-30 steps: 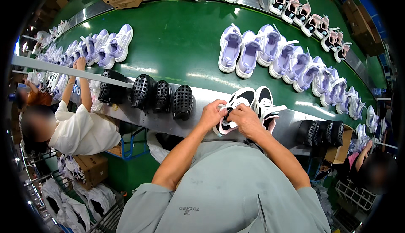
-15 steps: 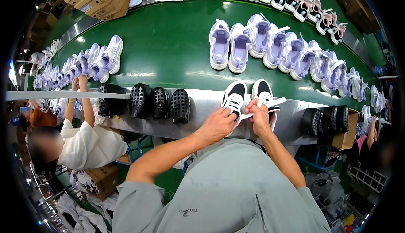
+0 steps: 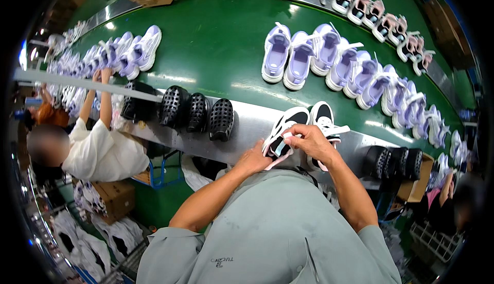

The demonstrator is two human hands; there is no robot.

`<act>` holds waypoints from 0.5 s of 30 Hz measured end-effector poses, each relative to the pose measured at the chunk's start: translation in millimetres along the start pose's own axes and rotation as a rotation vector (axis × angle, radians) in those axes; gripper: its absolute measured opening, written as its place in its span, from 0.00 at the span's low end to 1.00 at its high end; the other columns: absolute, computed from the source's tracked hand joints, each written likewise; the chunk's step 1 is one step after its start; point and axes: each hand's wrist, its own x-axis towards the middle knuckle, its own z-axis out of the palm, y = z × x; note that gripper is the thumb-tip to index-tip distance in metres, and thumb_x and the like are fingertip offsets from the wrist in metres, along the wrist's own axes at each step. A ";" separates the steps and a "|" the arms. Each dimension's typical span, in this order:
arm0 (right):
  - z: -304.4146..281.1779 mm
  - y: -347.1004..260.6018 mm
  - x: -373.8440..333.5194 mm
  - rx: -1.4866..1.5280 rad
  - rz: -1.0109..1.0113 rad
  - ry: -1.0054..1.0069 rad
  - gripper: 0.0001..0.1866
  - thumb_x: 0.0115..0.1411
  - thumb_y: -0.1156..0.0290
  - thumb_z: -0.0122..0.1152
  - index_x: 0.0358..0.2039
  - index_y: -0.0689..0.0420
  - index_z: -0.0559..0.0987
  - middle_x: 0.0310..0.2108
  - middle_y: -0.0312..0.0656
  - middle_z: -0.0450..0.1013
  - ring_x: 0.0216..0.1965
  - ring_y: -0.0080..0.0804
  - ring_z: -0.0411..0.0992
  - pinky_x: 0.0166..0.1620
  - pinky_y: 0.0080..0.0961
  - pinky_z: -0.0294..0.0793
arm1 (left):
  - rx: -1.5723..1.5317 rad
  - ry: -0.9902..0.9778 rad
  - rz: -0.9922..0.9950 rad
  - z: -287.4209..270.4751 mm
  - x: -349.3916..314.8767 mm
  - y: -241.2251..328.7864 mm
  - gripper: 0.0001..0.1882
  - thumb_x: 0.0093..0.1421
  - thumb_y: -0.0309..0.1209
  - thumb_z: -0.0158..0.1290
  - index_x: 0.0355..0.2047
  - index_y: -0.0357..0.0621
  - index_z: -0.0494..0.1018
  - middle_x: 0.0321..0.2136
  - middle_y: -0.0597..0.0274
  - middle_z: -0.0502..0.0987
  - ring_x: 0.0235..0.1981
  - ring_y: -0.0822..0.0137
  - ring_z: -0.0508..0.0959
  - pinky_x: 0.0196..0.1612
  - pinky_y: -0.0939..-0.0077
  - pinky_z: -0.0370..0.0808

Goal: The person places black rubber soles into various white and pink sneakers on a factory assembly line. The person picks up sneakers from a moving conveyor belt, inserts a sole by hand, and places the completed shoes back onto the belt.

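Note:
A black-and-white sneaker [image 3: 297,115] is tilted on the metal bench edge in front of me. My left hand [image 3: 252,159] grips it around the heel end, some fingers hidden behind it. Over its opening, my right hand [image 3: 312,142] pinches what looks like the sneaker's white strap between thumb and fingers. The matching sneaker [image 3: 322,111] stands just to the right, toe pointing away, its loose white strap [image 3: 338,129] sticking out sideways. My right hand partly covers it.
Black studded shoe moulds [image 3: 221,119] stand left on the metal ledge [image 3: 257,117], more [image 3: 378,161] right. Lilac-and-white sneakers [image 3: 277,52] line the green belt [image 3: 216,42]; black-and-pink ones [image 3: 360,7] stand beyond. A grey bar [image 3: 87,82] crosses at left, near a co-worker in white [image 3: 105,153].
The left sneaker has turned, its toe swinging right. My left hand has shifted down to its heel, and my right hand has moved left from the right sneaker's strap. The view has tilted slightly.

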 end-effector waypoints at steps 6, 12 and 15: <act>-10.2 -16.2 -13.6 -0.232 -0.105 -0.014 0.11 0.62 0.67 0.65 0.32 0.64 0.82 0.26 0.41 0.76 0.28 0.28 0.71 0.34 0.27 0.70 | -0.204 0.263 0.099 17.7 -20.4 -7.2 0.37 0.53 0.32 0.64 0.64 0.52 0.65 0.46 0.40 0.78 0.47 0.45 0.80 0.49 0.58 0.76; -2.5 -23.6 -19.7 -0.331 -0.112 -0.087 0.10 0.62 0.67 0.65 0.32 0.62 0.82 0.23 0.39 0.75 0.26 0.25 0.69 0.31 0.27 0.68 | 0.172 0.673 0.316 15.7 -56.9 4.1 0.38 0.49 0.22 0.63 0.63 0.56 0.69 0.41 0.40 0.67 0.43 0.38 0.71 0.48 0.52 0.72; 0.9 -25.0 -14.5 -0.406 -0.198 -0.158 0.14 0.64 0.64 0.62 0.29 0.63 0.79 0.20 0.43 0.72 0.22 0.33 0.68 0.29 0.31 0.67 | 0.192 0.753 0.398 12.9 -66.1 8.2 0.39 0.47 0.19 0.62 0.61 0.56 0.71 0.41 0.42 0.66 0.43 0.40 0.70 0.47 0.53 0.72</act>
